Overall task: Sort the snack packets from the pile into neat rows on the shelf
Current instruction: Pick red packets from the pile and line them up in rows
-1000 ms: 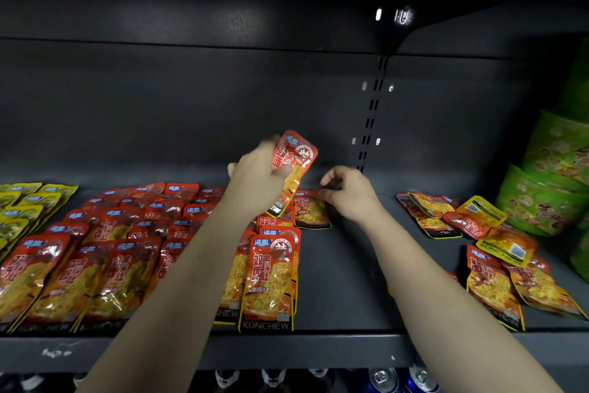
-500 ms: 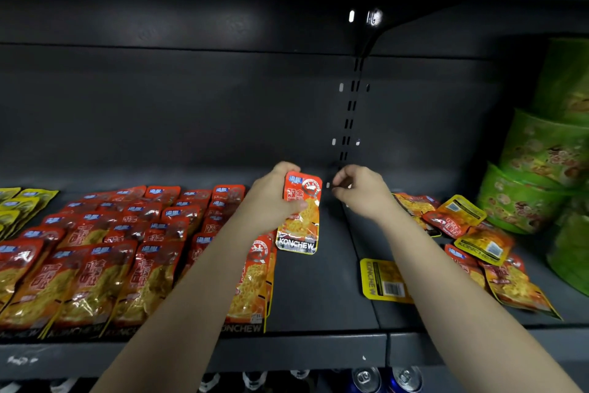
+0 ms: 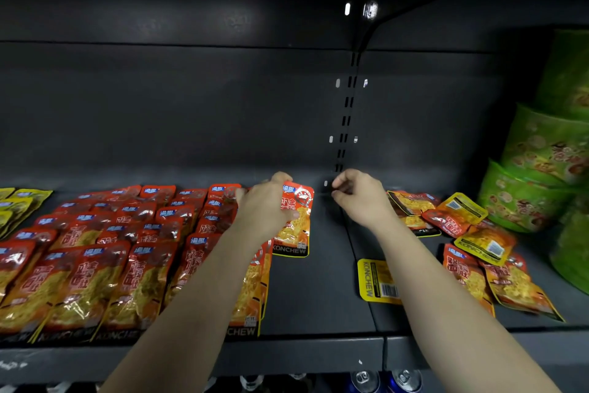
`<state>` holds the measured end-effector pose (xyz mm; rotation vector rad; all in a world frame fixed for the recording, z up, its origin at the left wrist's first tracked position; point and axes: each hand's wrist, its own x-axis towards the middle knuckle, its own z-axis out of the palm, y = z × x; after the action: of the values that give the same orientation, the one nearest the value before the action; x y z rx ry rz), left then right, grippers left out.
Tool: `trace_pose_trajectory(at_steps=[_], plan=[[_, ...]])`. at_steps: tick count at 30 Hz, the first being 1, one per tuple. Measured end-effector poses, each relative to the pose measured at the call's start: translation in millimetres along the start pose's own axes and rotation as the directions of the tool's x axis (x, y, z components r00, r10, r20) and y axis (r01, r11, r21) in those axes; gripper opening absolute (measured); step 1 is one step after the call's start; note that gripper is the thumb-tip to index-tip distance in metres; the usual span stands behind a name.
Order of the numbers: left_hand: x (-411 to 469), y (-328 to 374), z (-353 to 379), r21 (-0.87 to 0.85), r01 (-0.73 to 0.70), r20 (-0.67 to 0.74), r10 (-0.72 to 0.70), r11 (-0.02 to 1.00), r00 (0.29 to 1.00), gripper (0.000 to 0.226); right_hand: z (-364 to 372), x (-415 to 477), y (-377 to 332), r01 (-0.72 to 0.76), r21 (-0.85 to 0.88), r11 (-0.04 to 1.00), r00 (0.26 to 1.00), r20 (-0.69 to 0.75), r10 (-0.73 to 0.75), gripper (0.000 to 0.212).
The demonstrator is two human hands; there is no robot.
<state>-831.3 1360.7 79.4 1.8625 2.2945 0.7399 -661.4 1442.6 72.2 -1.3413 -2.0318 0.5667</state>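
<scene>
Gripped along its left edge by the left hand (image 3: 264, 207), fingers closed on it: one red packet (image 3: 294, 220), printed face up. Placed near the back of the shelf (image 3: 318, 297), long axis running front to back, top seal toward the back wall and the KONCHEW strip toward the front edge. Lower end either touching the deck or just above it; cannot tell which. Positioned just right of the sorted rows (image 3: 127, 249) and behind the last column of red packets there, so probably meant to extend that column rearward. By that reading, calls only for a short drop and a slight nudge to the left, with the axis kept as it lies; no turning needed. Further right, across a gap, the right hand (image 3: 360, 198), hanging above the deck with fingers loosely curled and nothing visible in them. Much nearer than the left to the unsorted pile (image 3: 462, 233), so likely the one to fetch the next piece. Toward the front edge from that hand, a yellow packet (image 3: 377, 281) lying face down, barcode up, apart from the pile. Beyond the pile, stacked green bowls (image 3: 526, 195) at the right end.
</scene>
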Motion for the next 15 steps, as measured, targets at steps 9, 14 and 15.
trace_pose_trajectory(at_steps=[9, 14, 15], plan=[[4.1, -3.8, 4.7, 0.111, 0.017, -0.001, -0.017, 0.994, 1.000, 0.052, 1.2, -0.6, 2.1, -0.006, -0.028, 1.000, 1.000, 0.002, 0.006, 0.012], [4.2, -1.0, 4.8, 0.144, 0.009, -0.027, -0.005, 0.990, 1.000, 0.057, 3.0, -0.8, 1.3, -0.008, -0.034, 0.999, 1.000, 0.002, 0.008, 0.012], [3.6, 0.1, 4.3, 0.159, 0.002, -0.047, 0.006, 0.987, 0.999, 0.060, 3.0, -1.4, 0.7, -0.007, -0.027, 1.000, 1.000, 0.005, 0.007, 0.012]])
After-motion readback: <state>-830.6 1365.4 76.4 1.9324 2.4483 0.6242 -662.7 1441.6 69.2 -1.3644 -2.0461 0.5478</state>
